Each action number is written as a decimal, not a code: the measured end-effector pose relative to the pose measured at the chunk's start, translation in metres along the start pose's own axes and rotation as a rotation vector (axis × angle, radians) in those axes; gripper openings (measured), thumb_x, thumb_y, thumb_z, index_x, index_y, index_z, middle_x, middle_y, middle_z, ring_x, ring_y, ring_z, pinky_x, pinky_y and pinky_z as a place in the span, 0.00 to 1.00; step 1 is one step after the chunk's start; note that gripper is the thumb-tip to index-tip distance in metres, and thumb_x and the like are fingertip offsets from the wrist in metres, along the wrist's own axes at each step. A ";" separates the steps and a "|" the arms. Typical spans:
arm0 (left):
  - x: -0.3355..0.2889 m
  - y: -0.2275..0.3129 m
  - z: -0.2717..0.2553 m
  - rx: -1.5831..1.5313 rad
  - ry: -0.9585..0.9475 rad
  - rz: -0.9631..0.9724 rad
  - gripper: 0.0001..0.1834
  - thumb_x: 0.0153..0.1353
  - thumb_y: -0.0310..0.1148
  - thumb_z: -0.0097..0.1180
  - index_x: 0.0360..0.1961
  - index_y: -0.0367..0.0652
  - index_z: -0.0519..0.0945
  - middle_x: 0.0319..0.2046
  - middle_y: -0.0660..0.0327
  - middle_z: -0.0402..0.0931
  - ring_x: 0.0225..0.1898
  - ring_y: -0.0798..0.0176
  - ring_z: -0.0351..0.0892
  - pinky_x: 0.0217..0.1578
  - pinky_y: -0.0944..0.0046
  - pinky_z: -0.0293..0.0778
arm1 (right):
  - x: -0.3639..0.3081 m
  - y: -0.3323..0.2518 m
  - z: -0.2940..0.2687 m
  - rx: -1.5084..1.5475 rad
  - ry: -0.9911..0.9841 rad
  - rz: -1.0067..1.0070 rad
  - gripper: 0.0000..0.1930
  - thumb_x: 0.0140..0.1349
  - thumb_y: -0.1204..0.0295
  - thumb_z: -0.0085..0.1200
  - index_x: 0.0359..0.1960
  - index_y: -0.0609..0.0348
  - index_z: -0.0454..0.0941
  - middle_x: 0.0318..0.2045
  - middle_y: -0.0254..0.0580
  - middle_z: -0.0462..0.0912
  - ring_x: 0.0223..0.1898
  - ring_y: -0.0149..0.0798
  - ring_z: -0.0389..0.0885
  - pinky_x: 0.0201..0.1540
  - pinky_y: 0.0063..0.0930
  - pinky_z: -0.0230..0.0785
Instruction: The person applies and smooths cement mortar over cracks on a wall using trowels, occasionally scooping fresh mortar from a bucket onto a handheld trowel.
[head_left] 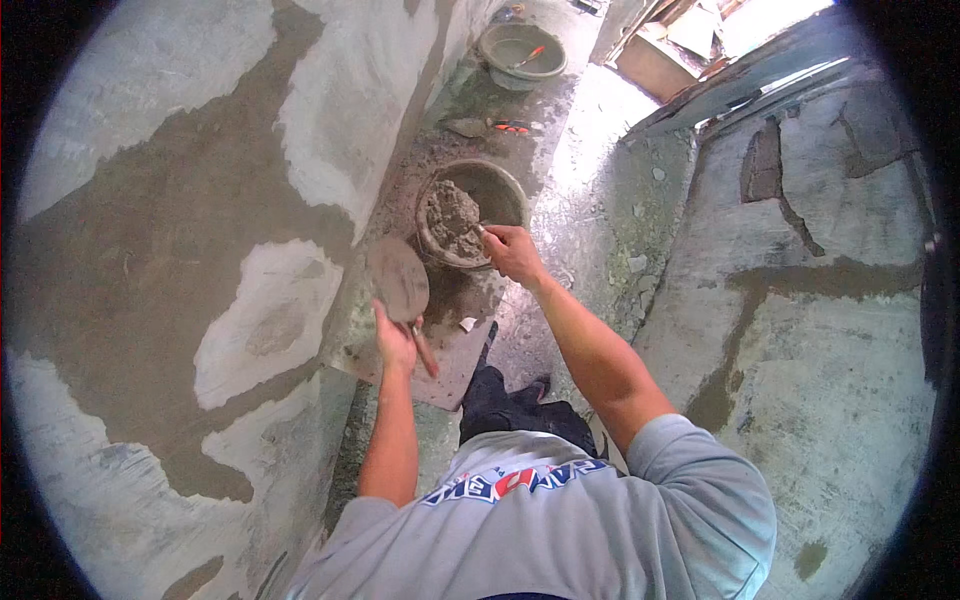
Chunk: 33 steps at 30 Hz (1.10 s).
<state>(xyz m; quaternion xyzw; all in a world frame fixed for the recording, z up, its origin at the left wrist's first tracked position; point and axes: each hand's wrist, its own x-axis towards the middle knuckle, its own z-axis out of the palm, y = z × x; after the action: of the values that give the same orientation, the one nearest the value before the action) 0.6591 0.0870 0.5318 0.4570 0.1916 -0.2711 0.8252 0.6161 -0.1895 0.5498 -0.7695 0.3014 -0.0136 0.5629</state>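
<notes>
My left hand (396,344) grips a flat, oval, mortar-coloured plate (398,278) at its lower edge, left of the near bucket. A reddish-brown handle (427,352) sticks out beside the fingers; whether it belongs to the plate I cannot tell. Over the rim of the round bucket (522,200), my right hand (513,254) is closed around the handle of a tool, probably a trowel, whose blade is hidden in the mortar. Wet grey mortar (453,215) is heaped in the bucket's left half.
The bucket stands on a mortar-stained plank (450,385). Farther along lie a trowel with an orange-and-black handle (510,127) and a grey basin (487,62) holding an orange-handled tool. A patched wall (180,240) rises close on my left; another wall (800,350) stands right. Rubble (640,265) litters the floor.
</notes>
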 end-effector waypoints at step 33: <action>-0.012 -0.023 0.035 -0.231 -0.185 -0.200 0.32 0.74 0.64 0.42 0.52 0.43 0.76 0.32 0.62 0.74 0.26 0.62 0.68 0.31 0.57 0.66 | -0.009 -0.005 -0.032 -0.725 0.133 -0.078 0.14 0.66 0.69 0.49 0.44 0.66 0.81 0.37 0.63 0.86 0.41 0.65 0.85 0.46 0.58 0.76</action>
<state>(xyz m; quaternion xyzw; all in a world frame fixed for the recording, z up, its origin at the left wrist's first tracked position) 0.6382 0.0501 0.5413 0.3110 0.1893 -0.3686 0.8553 0.5994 -0.2118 0.5685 -0.9273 0.2930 0.0225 0.2318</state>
